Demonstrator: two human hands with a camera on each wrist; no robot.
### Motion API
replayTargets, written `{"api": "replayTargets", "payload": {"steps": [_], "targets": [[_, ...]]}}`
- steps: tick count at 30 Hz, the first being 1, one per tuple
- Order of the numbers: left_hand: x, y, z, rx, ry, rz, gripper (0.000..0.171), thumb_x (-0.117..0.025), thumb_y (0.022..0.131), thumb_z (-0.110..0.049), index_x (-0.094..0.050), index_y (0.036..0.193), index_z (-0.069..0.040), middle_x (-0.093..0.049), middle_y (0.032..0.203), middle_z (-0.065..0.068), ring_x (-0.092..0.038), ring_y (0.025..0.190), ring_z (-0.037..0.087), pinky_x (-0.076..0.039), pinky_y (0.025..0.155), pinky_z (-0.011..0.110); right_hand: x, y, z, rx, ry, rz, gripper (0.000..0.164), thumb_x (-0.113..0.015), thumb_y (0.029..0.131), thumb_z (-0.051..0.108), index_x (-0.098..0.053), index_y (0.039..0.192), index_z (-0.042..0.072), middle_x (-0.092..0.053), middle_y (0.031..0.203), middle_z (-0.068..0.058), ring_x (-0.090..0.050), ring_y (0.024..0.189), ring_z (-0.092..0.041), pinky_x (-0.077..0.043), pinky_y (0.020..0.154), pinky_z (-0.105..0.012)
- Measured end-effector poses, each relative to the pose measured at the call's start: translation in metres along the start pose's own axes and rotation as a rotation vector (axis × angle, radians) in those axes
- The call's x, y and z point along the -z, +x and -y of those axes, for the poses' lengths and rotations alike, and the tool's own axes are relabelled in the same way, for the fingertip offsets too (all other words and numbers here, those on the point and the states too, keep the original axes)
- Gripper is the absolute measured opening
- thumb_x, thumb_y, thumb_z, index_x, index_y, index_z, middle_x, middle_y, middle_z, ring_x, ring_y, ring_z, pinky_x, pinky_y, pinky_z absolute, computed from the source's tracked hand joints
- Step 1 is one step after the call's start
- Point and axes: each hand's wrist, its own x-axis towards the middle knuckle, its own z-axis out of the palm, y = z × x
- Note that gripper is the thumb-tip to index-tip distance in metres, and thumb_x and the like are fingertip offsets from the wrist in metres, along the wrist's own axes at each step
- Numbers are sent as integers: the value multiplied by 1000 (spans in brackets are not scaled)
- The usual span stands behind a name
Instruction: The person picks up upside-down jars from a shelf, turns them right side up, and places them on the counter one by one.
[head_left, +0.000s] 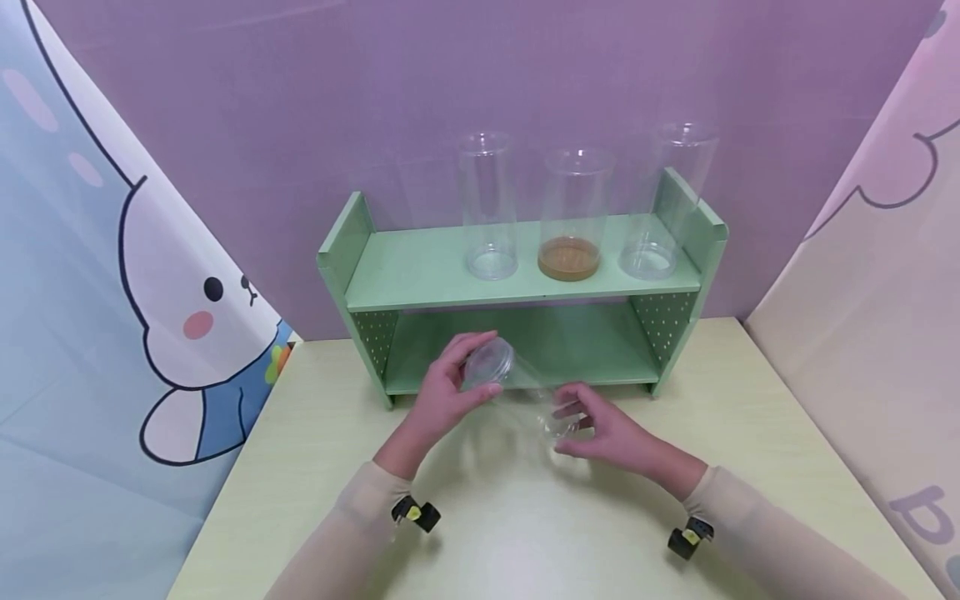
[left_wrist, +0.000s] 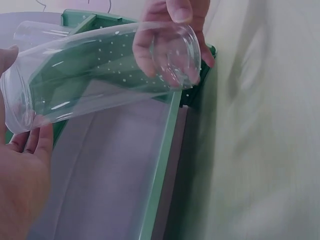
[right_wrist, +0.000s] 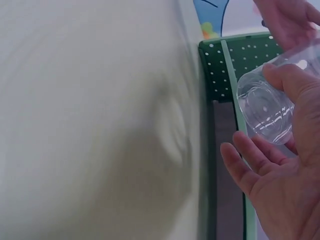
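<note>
A clear cylindrical container (head_left: pixel 525 398) is held tilted between both hands above the table, just in front of the green shelf (head_left: pixel 442 287). My left hand (head_left: pixel 438 398) grips its upper, rimmed end, with thumb and fingers on opposite sides. At the lower right end, my right hand (head_left: pixel 611 435) holds the container near its base. In the left wrist view the see-through container (left_wrist: pixel 105 75) shows no contents. The right wrist view shows the thumb of the right hand (right_wrist: pixel 285 165) on the container's wall (right_wrist: pixel 265 112), with some fingers spread beneath.
On the upper shelf board stand a clear cylinder (head_left: pixel 489 208), another with a brown layer at its base (head_left: pixel 568 258), and a third (head_left: pixel 651 254) at the right. The pale table (head_left: pixel 517 533) lies below. A purple backdrop (head_left: pixel 405 108) hangs behind, with printed cloth at both sides.
</note>
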Motion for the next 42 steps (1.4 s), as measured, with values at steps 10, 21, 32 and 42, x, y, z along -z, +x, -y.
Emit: {"api": "replayTargets", "payload": {"steps": [10, 21, 32, 42], "targets": [[-6, 3, -7, 25, 61, 11, 73, -90, 89, 0, -63, 156, -12, -56, 152, 7, -57, 137, 29, -55, 112, 37, -16, 5, -6, -9, 6, -21, 75, -93, 91, 15, -48, 149, 1, -60, 145, -25, -63, 133, -47, -55, 111, -62], [-14, 6, -12, 23, 154, 29, 76, -94, 87, -10, -64, 156, -23, -56, 151, 0, -58, 138, 27, -57, 111, 45, -21, 7, -5, -2, -55, -31, 79, -94, 91, 17, -47, 152, 0, -62, 145, -22, -64, 133, -42, -56, 109, -57], [-10, 4, -15, 4, 242, 58, 77, -97, 85, -12, -65, 154, -18, -57, 149, -2, -58, 135, 28, -56, 112, 53, -17, 7, -7, -2, -53, -40, 75, -92, 93, 19, -50, 152, 3, -63, 143, -22, -63, 130, -48, -55, 108, -65], [8, -7, -13, 40, 296, 58, 75, -97, 85, -14, -66, 153, -25, -58, 150, -2, -58, 135, 28, -58, 106, 55, -11, 5, -5, 7, -53, -45, 73, -91, 93, 13, -50, 149, -7, -62, 144, -27, -63, 130, -51, -53, 109, -66]]}}
